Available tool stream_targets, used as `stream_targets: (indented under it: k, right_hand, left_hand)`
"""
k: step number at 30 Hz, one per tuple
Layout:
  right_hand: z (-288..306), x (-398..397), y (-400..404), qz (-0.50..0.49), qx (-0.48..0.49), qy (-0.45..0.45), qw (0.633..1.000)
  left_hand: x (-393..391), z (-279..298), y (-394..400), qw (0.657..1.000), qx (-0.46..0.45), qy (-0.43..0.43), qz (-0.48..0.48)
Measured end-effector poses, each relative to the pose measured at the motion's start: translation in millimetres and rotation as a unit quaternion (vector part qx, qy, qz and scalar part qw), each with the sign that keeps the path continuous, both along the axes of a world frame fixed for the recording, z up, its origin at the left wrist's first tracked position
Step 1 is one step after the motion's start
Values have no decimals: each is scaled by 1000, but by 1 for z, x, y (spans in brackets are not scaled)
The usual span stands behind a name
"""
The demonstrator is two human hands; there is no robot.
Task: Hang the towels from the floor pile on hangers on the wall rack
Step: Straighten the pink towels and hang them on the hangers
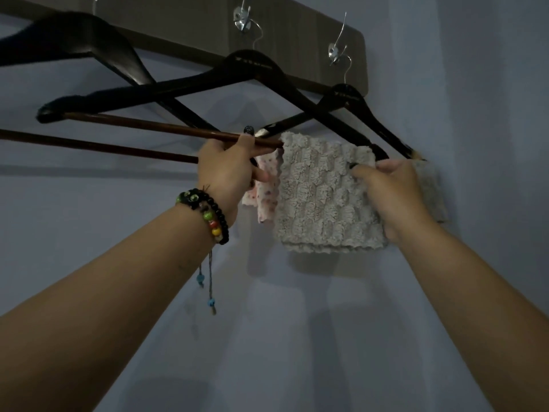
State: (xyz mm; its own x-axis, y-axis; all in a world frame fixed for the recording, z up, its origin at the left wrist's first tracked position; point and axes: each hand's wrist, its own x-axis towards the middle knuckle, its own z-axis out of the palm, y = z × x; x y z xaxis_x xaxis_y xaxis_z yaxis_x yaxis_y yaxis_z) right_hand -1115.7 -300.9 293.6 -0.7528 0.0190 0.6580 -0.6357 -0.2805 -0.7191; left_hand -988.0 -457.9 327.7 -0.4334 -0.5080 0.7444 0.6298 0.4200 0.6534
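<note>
Both arms reach up toward the wall rack (184, 34), a brown board fixed high on the bluish wall (475, 144), with metal hooks (243, 20) along its face. Far left of the rack's hooks, a dark hanger (83, 34) sits at the frame edge, its lower bar running off the left side. Next, below the middle hook, the second hanger (249, 62) spreads wide, and its brown crossbar (148, 127) slants down to the right. The left hand (228, 171), wrist ringed with beaded bracelets (212, 217), is raised with its back to the camera; its fingers are curled round that crossbar near its right end, the thumb lying below. Just behind this hand a small pale cloth with red dots (267, 194) hangs down, partly hidden. Right of it, under the rack's right end, the grey ribbed towel (320, 197) is draped over the crossbar, folded so two edges lie together at the bottom. The right hand (395, 197) pinches the towel's upper right part, fingers closed on the fabric, palm side hidden. A third hanger (347, 95) hangs from the rightmost hook, its arm ending near the wall beside this hand, where another grey towel (430, 191) shows. Below the towels the wall is bare, leaving open room under both forearms.
</note>
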Motion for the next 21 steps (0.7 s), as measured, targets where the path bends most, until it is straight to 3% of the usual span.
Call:
stream_targets:
  k: [3, 7, 16, 21]
  right_hand:
    - [3, 4, 5, 88, -11, -5, 996]
    - [25, 8, 12, 47, -51, 34, 997]
    - [38, -3, 7, -39, 65, 48, 996]
    - [45, -5, 12, 77, -13, -17, 997]
  left_hand:
    - [-4, -1, -2, 1000, 4, 3, 6]
    - [-6, -2, -7, 1000, 7, -1, 4]
    - [-2, -2, -1, 1000, 9, 4, 21]
    - [-2, 0, 6, 1000, 22, -2, 11]
